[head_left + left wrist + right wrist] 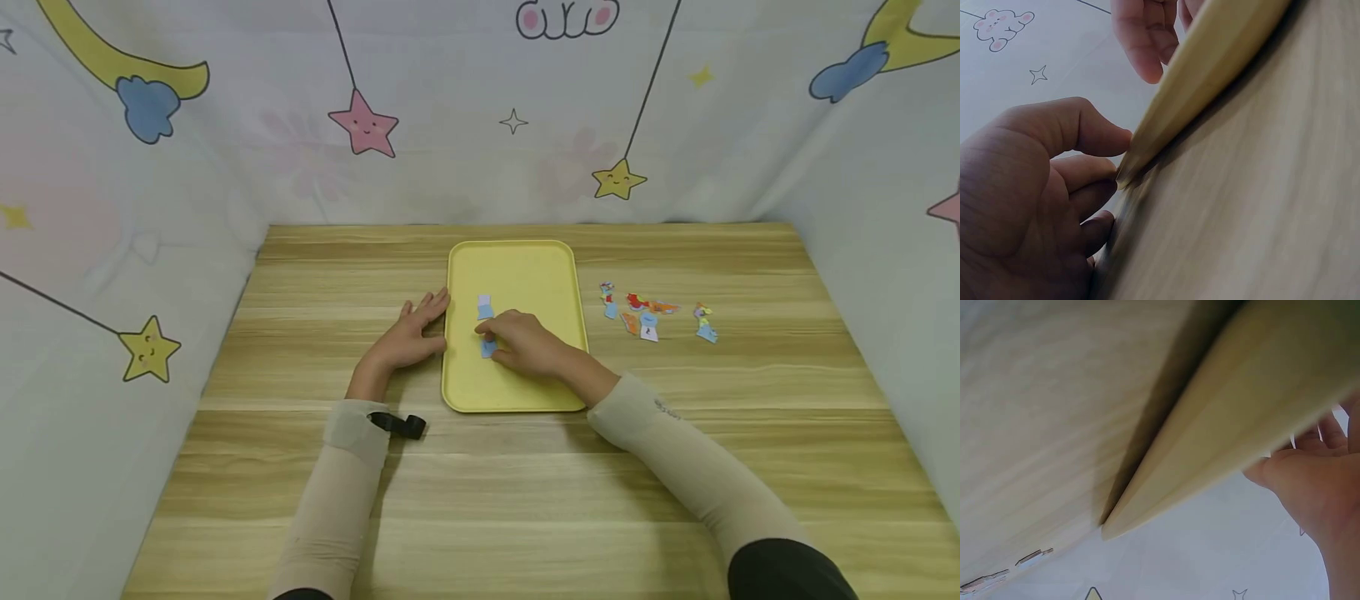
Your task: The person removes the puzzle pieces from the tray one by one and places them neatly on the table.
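On the yellow tray (517, 275), my right hand (528, 343) reaches in from the right, with thumb and index finger bent around a small blue puzzle piece (488, 348). The hand covers part of that piece. Just beyond it lies another flat piece (485, 307), pale on top and blue below. My left hand (408, 337) rests beside the tray's left side, fingers spread, fingertips at the rim. The left wrist view shows that thumb (1107, 137) against the tray edge (1191, 81). In the right wrist view, the tray wall hides the right fingertips and the piece.
Right of the tray, several colourful cut-out pieces lie on the wooden table (675, 467): a blue and white one marked 2 (648, 328), a red and orange one (651, 305), and a yellow and blue one (705, 323). A printed cloth (450, 183) stands behind the table.
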`<action>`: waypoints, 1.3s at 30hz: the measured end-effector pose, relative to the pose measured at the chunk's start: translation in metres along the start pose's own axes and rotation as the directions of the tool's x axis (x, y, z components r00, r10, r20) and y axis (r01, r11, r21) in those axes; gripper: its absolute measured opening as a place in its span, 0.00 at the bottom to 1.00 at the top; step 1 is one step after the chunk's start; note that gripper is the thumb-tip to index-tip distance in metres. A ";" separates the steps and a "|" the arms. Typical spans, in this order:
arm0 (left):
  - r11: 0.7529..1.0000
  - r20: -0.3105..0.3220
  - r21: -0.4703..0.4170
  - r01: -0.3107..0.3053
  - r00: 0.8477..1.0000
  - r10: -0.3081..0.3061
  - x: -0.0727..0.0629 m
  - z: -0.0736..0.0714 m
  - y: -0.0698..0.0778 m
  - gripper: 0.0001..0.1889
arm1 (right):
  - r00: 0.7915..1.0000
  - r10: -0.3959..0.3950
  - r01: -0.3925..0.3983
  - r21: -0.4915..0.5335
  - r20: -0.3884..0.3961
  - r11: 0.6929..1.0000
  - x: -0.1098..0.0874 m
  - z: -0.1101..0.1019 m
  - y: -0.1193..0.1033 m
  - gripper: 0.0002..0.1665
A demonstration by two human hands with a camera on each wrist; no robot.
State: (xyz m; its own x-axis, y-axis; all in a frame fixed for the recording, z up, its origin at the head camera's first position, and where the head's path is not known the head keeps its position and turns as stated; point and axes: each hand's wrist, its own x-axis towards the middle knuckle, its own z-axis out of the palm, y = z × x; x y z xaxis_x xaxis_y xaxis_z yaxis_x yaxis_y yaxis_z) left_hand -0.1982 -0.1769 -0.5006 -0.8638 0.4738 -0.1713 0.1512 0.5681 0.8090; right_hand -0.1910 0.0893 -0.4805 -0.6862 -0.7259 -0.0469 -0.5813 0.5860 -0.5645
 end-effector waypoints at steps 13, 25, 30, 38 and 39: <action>1.000 0.002 0.001 0.008 1.000 -0.008 0.000 0.000 0.002 0.45 | 0.999 0.046 -0.047 0.048 0.025 0.998 -0.014 -0.007 0.001 0.28; 1.000 -0.008 -0.003 0.008 1.000 -0.008 -0.001 -0.002 0.004 0.45 | 0.998 0.045 -0.043 0.052 -0.044 0.998 -0.027 -0.014 0.007 0.28; 1.000 -0.004 -0.008 0.007 1.000 -0.007 0.000 -0.001 0.002 0.45 | 0.996 0.058 -0.054 0.048 -0.075 0.997 -0.035 -0.014 0.014 0.28; 1.000 -0.006 -0.010 0.018 1.000 -0.018 0.000 0.000 0.001 0.45 | 0.992 0.063 -0.053 0.089 -0.111 0.995 -0.048 -0.019 0.021 0.29; 1.000 -0.006 -0.011 0.019 1.000 -0.019 -0.001 -0.001 0.001 0.45 | 0.991 0.062 -0.052 0.089 -0.116 0.995 -0.049 -0.019 0.021 0.29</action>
State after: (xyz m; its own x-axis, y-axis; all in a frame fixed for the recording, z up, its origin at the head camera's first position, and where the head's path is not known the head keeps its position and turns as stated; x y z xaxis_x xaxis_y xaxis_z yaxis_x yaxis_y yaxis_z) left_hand -0.1978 -0.1769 -0.4990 -0.8692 0.4592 -0.1834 0.1296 0.5697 0.8116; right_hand -0.1779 0.1445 -0.4742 -0.7669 -0.6416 0.0141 -0.5039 0.5885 -0.6323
